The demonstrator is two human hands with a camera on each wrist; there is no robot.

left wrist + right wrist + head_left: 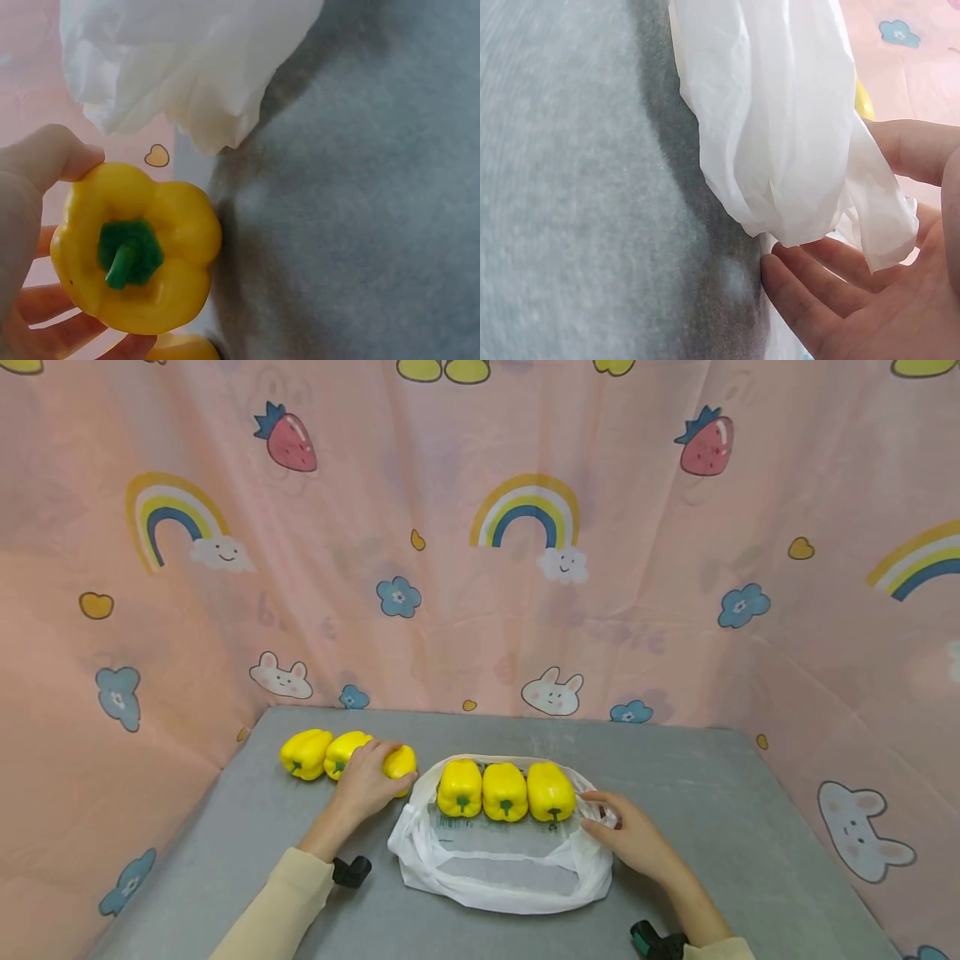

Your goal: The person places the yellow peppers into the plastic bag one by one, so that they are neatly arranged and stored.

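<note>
My left hand (369, 781) grips a yellow bell pepper (187, 255), its thumb on one side and its fingers round the other. In the left wrist view the pepper's green stem faces the camera. A white plastic bag (517, 893) lies on the table with its mouth spread wide. Three yellow bell peppers stand side by side in it, the right one (551, 789) beside my right hand (637, 839). That hand is at the bag's right rim, thumb and fingers spread apart with folds of plastic between them in the right wrist view.
Left of the bag, two more yellow bell peppers sit on the grey table (720, 843), one at the far left (306, 754) and one partly behind my left hand (345, 749). A pink patterned curtain (480, 643) hangs behind the table and along its sides.
</note>
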